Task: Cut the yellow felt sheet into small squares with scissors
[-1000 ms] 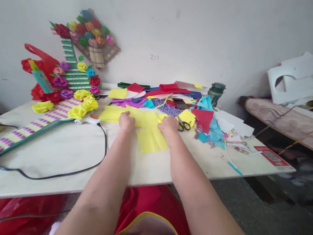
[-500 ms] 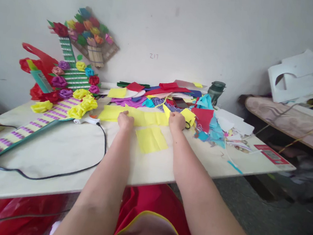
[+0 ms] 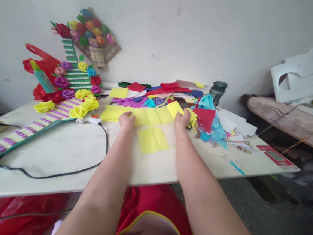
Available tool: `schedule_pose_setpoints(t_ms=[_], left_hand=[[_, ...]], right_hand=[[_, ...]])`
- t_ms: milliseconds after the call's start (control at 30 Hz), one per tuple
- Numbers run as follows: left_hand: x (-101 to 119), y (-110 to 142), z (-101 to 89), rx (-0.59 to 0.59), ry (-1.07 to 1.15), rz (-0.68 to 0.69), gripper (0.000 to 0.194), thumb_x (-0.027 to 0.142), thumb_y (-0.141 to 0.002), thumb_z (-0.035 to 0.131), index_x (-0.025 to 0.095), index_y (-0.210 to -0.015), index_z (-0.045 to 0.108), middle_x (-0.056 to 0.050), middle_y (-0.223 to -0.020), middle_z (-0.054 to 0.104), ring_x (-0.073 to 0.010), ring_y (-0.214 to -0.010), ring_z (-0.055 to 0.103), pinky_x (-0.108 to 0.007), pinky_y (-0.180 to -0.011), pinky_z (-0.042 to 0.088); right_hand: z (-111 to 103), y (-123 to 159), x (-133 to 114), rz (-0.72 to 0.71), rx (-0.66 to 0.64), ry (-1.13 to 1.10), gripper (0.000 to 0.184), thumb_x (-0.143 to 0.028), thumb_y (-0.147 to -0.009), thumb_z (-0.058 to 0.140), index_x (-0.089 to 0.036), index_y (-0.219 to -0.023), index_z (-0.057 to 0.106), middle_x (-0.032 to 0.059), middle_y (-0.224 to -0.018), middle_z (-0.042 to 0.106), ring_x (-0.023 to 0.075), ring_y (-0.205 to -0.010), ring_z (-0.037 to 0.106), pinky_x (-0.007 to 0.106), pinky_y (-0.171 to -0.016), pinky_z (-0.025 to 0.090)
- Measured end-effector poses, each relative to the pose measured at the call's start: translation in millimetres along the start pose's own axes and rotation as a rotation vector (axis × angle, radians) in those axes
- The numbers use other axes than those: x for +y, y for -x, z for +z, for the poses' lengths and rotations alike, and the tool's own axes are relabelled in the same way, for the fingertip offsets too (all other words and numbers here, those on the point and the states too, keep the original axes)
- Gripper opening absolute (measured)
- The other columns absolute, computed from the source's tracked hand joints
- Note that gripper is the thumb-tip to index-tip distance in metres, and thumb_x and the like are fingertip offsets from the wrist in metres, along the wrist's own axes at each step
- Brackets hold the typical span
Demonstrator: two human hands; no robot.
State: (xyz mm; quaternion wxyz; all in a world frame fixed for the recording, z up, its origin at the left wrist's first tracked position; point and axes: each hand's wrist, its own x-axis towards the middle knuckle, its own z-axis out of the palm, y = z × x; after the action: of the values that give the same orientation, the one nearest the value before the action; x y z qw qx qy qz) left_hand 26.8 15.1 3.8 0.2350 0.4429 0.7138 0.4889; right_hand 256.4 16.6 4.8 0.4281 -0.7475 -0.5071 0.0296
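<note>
A long strip of yellow crepe paper (image 3: 154, 115), with crosswise fold lines, lies stretched across the table, its right part slightly raised. Toward its left part, my left hand (image 3: 127, 121) is closed on the lower edge. My right hand (image 3: 183, 119) pinches the strip near its right end. Below it, between my forearms, rests a separate yellow paper piece (image 3: 153, 140) with a crease. A dark loop (image 3: 189, 126), perhaps a scissors handle, shows just beside my right hand, the rest of it hidden.
A white glue gun (image 3: 88, 120) with a black cord lies left, near a guitar-shaped craft (image 3: 35, 122) bearing paper flowers. Coloured paper sheets (image 3: 130, 101) are piled at the back. Blue scraps (image 3: 218, 132), a red sheet (image 3: 205, 119) and a dark bottle (image 3: 217, 91) stand or lie right.
My right hand has moved to the right, and the strip's right part now spreads out flatter between my hands. My left hand stays at nearly the same place on the strip.
</note>
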Motion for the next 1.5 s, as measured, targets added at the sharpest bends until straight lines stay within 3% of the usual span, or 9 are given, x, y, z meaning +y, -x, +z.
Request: schedule_pose_setpoints(t_ms=[100,200,300,433,567,667,867,1200,1500], left_hand=[[-7.8,-7.1,4.1,-0.016,0.073,-0.011,0.04,0.009,-0.058,0.054,0.013,-0.096,0.066,-0.012,-0.093,0.067,-0.0251,-0.091,0.062,-0.033,-0.081,0.047],[-11.2,-10.3,5.6,-0.025,0.154,-0.018,0.045,0.009,-0.058,0.053,0.013,-0.101,0.064,-0.011,-0.091,0.066,-0.0232,-0.085,0.063,-0.032,-0.075,0.048],[-8.3,-8.2,3.1,-0.028,0.215,-0.036,0.059,0.008,-0.057,0.054,0.012,-0.116,0.055,-0.011,-0.095,0.064,-0.0215,-0.081,0.063,-0.03,-0.071,0.049],[-4.1,-4.3,-0.7,-0.065,0.302,-0.083,0.07,0.005,-0.054,0.058,0.01,-0.123,0.048,-0.012,-0.098,0.063,-0.0209,-0.08,0.063,-0.027,-0.067,0.049],[-7.2,-4.5,-0.5,-0.207,0.404,-0.052,0.047,0.006,-0.053,0.058,0.01,-0.1,0.061,-0.009,-0.085,0.066,-0.0202,-0.071,0.064,-0.028,-0.063,0.049],[-9.0,-4.1,-0.2,-0.238,0.431,-0.042,0.024,0.01,-0.054,0.058,0.012,-0.078,0.063,-0.007,-0.074,0.066,-0.0199,-0.066,0.063,-0.029,-0.062,0.048],[-7.3,-3.6,0.7,-0.196,0.406,-0.056,0.012,0.016,-0.057,0.059,0.015,-0.069,0.06,-0.006,-0.068,0.064,-0.0198,-0.066,0.062,-0.029,-0.061,0.047],[-12.6,-9.2,6.5,-0.194,0.399,0.001,0.019,0.017,-0.059,0.055,0.016,-0.078,0.057,-0.008,-0.078,0.065,-0.0183,-0.068,0.062,-0.029,-0.063,0.048],[-5.6,-2.3,3.0,-0.217,0.368,-0.01,0.021,0.018,-0.056,0.054,0.017,-0.077,0.056,-0.004,-0.069,0.062,-0.0187,-0.063,0.061,-0.029,-0.058,0.047]], right_hand=[[-7.8,10.7,-11.1,0.005,0.098,0.004,0.044,-0.022,-0.083,0.04,-0.012,-0.125,0.047,0.0177,-0.134,0.04,0.0207,-0.108,0.052,0.029,-0.08,0.043],[-10.5,18.3,-22.5,-0.074,-0.109,0.072,0.033,-0.032,-0.084,0.039,-0.019,-0.104,0.062,0.0095,-0.105,0.063,0.0202,-0.095,0.058,0.027,-0.074,0.042],[-10.8,21.9,-29.5,-0.2,-0.33,0.167,0.037,-0.047,-0.081,0.042,-0.02,-0.083,0.068,0.0071,-0.087,0.068,0.0201,-0.085,0.061,0.026,-0.068,0.041],[-13.2,25.8,-35.1,-0.323,-0.562,0.331,0.044,-0.059,-0.071,0.051,-0.02,-0.077,0.069,0.008,-0.087,0.068,0.0208,-0.085,0.061,0.026,-0.066,0.041],[-16.9,27.8,-37.7,-0.388,-0.68,0.396,0.04,-0.055,-0.059,0.064,-0.022,-0.081,0.068,0.0051,-0.091,0.068,0.0201,-0.082,0.061,0.026,-0.065,0.04],[-19.0,27.0,-37.0,-0.394,-0.724,0.364,0.028,-0.044,-0.06,0.066,-0.023,-0.079,0.068,0.0019,-0.086,0.069,0.017,-0.076,0.061,0.024,-0.061,0.04],[-20.8,25.9,-34.1,-0.405,-0.77,0.295,0.018,-0.032,-0.063,0.066,-0.02,-0.076,0.068,0.0014,-0.079,0.068,0.0136,-0.067,0.06,0.021,-0.054,0.038],[-7.7,20.8,-23.9,-0.448,-0.826,-0.054,0.01,-0.023,-0.064,0.065,-0.014,-0.069,0.066,-0.0013,-0.065,0.062,0.0086,-0.059,0.052,0.018,-0.055,0.038],[-18.2,26.2,-32.0,-0.378,-0.857,-0.428,0.01,-0.021,-0.062,0.063,-0.013,-0.063,0.058,-0.0047,-0.057,0.052,0.0065,-0.053,0.047,0.018,-0.051,0.04]])
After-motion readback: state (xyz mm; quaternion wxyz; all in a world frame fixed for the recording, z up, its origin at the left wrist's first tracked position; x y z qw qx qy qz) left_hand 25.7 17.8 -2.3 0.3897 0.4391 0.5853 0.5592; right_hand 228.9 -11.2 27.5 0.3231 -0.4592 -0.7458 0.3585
